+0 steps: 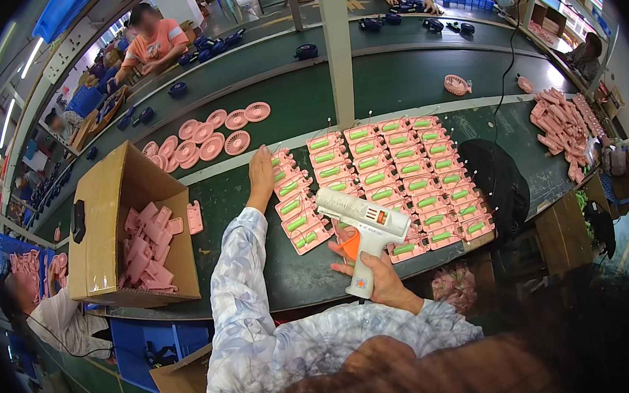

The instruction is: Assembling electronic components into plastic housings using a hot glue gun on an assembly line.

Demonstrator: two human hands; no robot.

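In my right hand (381, 276) is a white hot glue gun (364, 218) with an orange trigger (351, 245); my fingers wrap its handle and its nozzle points left. The gun is above the lower rows of pink plastic housings (402, 153), each fitted with a green cylindrical cell and thin wires, and it hides some of them. My left hand (260, 175) rests at the upper end of the leftmost column of housings (295, 209), fingers stretched out together against its left side. Nothing shows in that hand.
A cardboard box (100, 243) of loose pink parts stands left, with one pink part (195, 217) beside it. Pink round grilles (211, 147) lie on the green conveyor. At right are a black bag (502, 185) and a pink heap (560, 129). Co-workers sit beyond and left.
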